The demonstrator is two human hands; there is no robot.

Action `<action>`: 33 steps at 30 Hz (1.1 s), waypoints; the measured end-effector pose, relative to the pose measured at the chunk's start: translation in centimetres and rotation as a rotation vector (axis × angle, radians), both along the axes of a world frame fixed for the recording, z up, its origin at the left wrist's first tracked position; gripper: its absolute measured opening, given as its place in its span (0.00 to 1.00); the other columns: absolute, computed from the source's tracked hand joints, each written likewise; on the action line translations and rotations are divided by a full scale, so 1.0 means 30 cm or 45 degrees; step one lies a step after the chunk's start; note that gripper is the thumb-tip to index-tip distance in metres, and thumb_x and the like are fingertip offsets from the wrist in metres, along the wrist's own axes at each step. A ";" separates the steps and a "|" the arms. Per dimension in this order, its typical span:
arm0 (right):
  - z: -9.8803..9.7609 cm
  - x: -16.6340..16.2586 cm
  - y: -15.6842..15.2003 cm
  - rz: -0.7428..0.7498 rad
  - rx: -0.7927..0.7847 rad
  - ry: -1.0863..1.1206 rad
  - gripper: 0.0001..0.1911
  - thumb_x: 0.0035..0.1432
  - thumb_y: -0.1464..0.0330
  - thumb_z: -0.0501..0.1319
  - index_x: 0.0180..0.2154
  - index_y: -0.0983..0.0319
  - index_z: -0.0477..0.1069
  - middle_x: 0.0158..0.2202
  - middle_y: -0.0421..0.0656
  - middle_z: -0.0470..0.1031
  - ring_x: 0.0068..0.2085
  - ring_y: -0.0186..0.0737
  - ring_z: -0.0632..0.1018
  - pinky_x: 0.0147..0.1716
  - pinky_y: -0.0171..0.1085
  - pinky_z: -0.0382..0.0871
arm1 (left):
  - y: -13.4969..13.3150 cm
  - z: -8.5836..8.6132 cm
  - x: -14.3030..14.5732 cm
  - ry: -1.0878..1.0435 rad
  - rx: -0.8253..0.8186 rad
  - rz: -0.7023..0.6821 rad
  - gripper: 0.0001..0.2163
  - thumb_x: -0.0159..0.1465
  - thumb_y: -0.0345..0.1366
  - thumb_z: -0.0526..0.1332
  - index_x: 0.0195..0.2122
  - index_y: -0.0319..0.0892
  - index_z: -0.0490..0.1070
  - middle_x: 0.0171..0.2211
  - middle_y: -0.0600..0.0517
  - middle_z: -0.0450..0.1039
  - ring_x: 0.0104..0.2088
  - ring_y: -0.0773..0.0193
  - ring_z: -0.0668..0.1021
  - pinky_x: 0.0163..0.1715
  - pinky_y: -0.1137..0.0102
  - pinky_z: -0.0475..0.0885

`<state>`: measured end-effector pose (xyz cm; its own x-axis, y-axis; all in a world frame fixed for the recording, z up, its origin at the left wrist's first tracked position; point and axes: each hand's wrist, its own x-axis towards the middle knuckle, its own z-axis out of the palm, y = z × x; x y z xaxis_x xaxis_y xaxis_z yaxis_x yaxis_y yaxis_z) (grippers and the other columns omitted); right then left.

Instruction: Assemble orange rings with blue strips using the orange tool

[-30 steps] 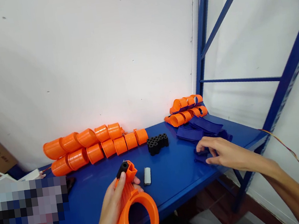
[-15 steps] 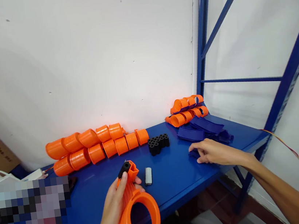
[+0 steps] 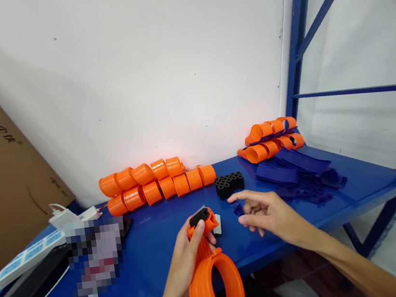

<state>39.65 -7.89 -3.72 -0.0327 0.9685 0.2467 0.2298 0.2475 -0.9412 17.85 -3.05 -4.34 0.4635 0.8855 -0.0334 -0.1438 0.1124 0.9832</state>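
My left hand (image 3: 188, 254) is closed round the neck of an orange plastic tape dispenser (image 3: 202, 291), whose large ring hangs toward me. Under my left thumb, a black roller (image 3: 198, 216) lies at the dispenser's upper end. To its right, my right hand (image 3: 265, 212) pinches a small blue plastic piece (image 3: 237, 208) between thumb and index finger, above the table and apart from the dispenser. A small pale grey block (image 3: 217, 225) lies on the table just behind the dispenser's head, partly covered by it.
Black rollers (image 3: 229, 184) stand grouped near the wall. Rows of orange dispensers (image 3: 155, 186) lie at back left, with more orange dispensers (image 3: 273, 139) at back right. Flat blue parts (image 3: 277, 172) and small blue pieces (image 3: 311, 189) lie right. A power strip (image 3: 29, 256) is at left.
My right hand has lifted off the table with the small blue piece and moved left toward the dispenser. The view has turned left; my left hand still grips the dispenser.
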 end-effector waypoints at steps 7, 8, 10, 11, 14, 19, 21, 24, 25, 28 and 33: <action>-0.007 -0.142 0.058 -0.086 0.432 -0.398 0.20 0.61 0.71 0.61 0.55 0.55 0.72 0.30 0.37 0.75 0.28 0.32 0.73 0.32 0.33 0.68 | 0.002 -0.013 -0.006 -0.015 -0.047 0.018 0.17 0.62 0.47 0.63 0.44 0.40 0.67 0.20 0.56 0.71 0.20 0.69 0.73 0.22 0.75 0.66; -0.015 -0.142 0.059 -0.078 0.469 -0.436 0.21 0.62 0.71 0.60 0.57 0.56 0.70 0.32 0.38 0.76 0.29 0.33 0.74 0.33 0.33 0.69 | 0.004 -0.016 -0.005 -0.026 -0.051 0.024 0.16 0.62 0.47 0.63 0.43 0.40 0.66 0.19 0.57 0.71 0.20 0.70 0.72 0.22 0.75 0.65; -0.027 -0.139 0.057 -0.034 0.538 -0.521 0.23 0.65 0.71 0.57 0.60 0.57 0.66 0.36 0.41 0.77 0.32 0.35 0.75 0.35 0.35 0.70 | 0.007 -0.018 -0.003 -0.045 -0.052 0.031 0.15 0.62 0.46 0.64 0.41 0.40 0.67 0.19 0.57 0.71 0.19 0.70 0.72 0.22 0.75 0.65; -0.032 -0.136 0.055 -0.005 0.574 -0.573 0.23 0.66 0.71 0.55 0.62 0.58 0.64 0.38 0.42 0.77 0.34 0.36 0.76 0.36 0.35 0.71 | 0.008 -0.018 -0.002 -0.048 -0.054 0.031 0.15 0.62 0.46 0.64 0.40 0.40 0.67 0.19 0.57 0.71 0.19 0.70 0.72 0.22 0.75 0.65; -0.039 -0.131 0.049 0.050 0.688 -0.740 0.25 0.69 0.72 0.51 0.66 0.61 0.58 0.39 0.45 0.76 0.36 0.39 0.76 0.37 0.38 0.71 | 0.010 -0.014 0.000 -0.042 -0.065 0.035 0.15 0.60 0.46 0.66 0.39 0.40 0.66 0.18 0.56 0.71 0.19 0.70 0.72 0.22 0.75 0.66; -0.050 -0.125 0.049 0.019 0.857 -0.872 0.25 0.69 0.72 0.49 0.66 0.63 0.57 0.36 0.46 0.75 0.35 0.41 0.74 0.35 0.40 0.71 | 0.011 -0.022 -0.001 -0.063 -0.057 0.023 0.18 0.59 0.46 0.66 0.42 0.40 0.66 0.18 0.56 0.71 0.18 0.70 0.71 0.21 0.75 0.64; -0.058 -0.124 0.048 -0.008 0.900 -0.849 0.24 0.70 0.71 0.50 0.65 0.61 0.57 0.34 0.45 0.74 0.35 0.41 0.74 0.35 0.39 0.71 | 0.010 -0.031 -0.001 -0.068 -0.054 0.035 0.21 0.59 0.47 0.66 0.47 0.40 0.64 0.19 0.57 0.71 0.19 0.69 0.72 0.21 0.75 0.66; -0.071 -0.127 0.043 -0.066 0.897 -0.759 0.25 0.69 0.69 0.53 0.65 0.59 0.58 0.34 0.43 0.75 0.33 0.40 0.73 0.35 0.39 0.71 | 0.009 -0.043 -0.002 -0.042 -0.058 0.040 0.25 0.58 0.48 0.66 0.50 0.42 0.62 0.20 0.58 0.71 0.20 0.67 0.73 0.23 0.71 0.70; -0.075 -0.129 0.041 -0.082 0.885 -0.728 0.25 0.69 0.69 0.53 0.65 0.58 0.57 0.34 0.43 0.75 0.33 0.40 0.74 0.35 0.39 0.71 | 0.009 -0.045 -0.002 -0.027 -0.055 0.034 0.24 0.58 0.49 0.66 0.49 0.42 0.62 0.21 0.58 0.71 0.20 0.67 0.73 0.24 0.70 0.71; -0.082 -0.133 0.038 -0.102 0.848 -0.656 0.26 0.69 0.70 0.54 0.66 0.58 0.56 0.34 0.42 0.76 0.33 0.39 0.75 0.36 0.39 0.72 | 0.007 -0.051 -0.004 0.011 -0.060 0.014 0.23 0.58 0.51 0.66 0.46 0.43 0.62 0.21 0.57 0.71 0.20 0.67 0.72 0.25 0.68 0.73; -0.078 -0.127 0.031 -0.141 0.816 -0.708 0.23 0.68 0.69 0.55 0.63 0.56 0.62 0.46 0.47 0.75 0.43 0.41 0.76 0.42 0.40 0.74 | 0.006 -0.054 -0.007 -0.009 -0.072 0.019 0.28 0.57 0.51 0.66 0.52 0.42 0.60 0.21 0.57 0.71 0.21 0.66 0.73 0.27 0.68 0.73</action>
<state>35.85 -6.97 -6.07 -0.2249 0.6523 0.7239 0.6708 0.6425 -0.3705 17.63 -2.86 -5.95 0.4509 0.8890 -0.0803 -0.1528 0.1655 0.9743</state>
